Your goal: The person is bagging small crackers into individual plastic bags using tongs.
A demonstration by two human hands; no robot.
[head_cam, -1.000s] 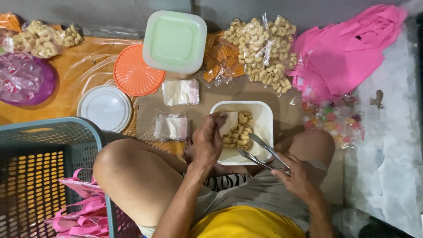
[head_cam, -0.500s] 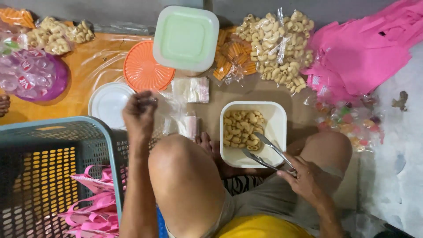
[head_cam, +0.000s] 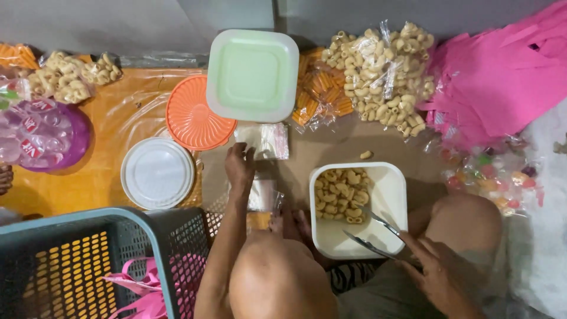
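Observation:
I sit on the floor with a white square tub (head_cam: 390,201) of pale curled snacks (head_cam: 341,195) between my knees. My right hand (head_cam: 437,269) holds metal tongs (head_cam: 372,233) whose tips rest inside the tub near the snacks. My left hand (head_cam: 239,166) reaches forward, fingers down on a stack of small clear plastic bags (head_cam: 266,140) lying by the orange lid. Another small clear bag (head_cam: 261,195) lies beside my left wrist.
A green square lid (head_cam: 253,74), an orange round lid (head_cam: 192,118) and a white round lid (head_cam: 157,173) lie ahead. Bagged snacks (head_cam: 384,65) and pink bags (head_cam: 502,77) sit at the right, a teal basket (head_cam: 77,266) at lower left, a purple tray (head_cam: 41,139) at far left.
My left hand left the tub, swung to the left, then came to rest on the stack of clear bags. The right hand with the tongs stayed at the tub.

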